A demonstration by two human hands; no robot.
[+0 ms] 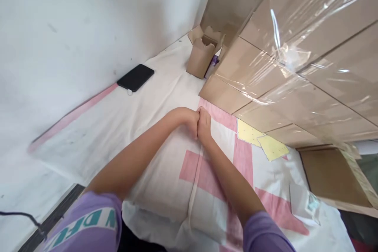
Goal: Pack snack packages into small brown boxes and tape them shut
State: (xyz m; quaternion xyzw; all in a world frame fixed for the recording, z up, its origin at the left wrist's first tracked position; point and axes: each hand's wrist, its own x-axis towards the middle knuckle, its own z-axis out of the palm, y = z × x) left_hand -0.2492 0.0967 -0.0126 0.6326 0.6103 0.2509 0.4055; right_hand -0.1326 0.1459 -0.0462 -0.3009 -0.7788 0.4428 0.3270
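Note:
My left hand point(190, 120) and my right hand point(204, 124) meet knuckle to knuckle over a white cloth with pink bands point(165, 165) that covers the surface below me. Both hands are closed into fists. Whatever they may hold is hidden between them. Both forearms reach forward from purple sleeves. The hands sit close to the lower edge of a stack of flat cardboard sheets point(295, 67) wrapped in clear film.
A black phone point(136, 77) lies against the white wall at the back left. A small open cardboard box point(202, 55) stands in the corner. Two yellow cards point(262, 139) and a clear packet point(304, 202) lie on the cloth to the right. A brown board point(330, 175) lies at the far right.

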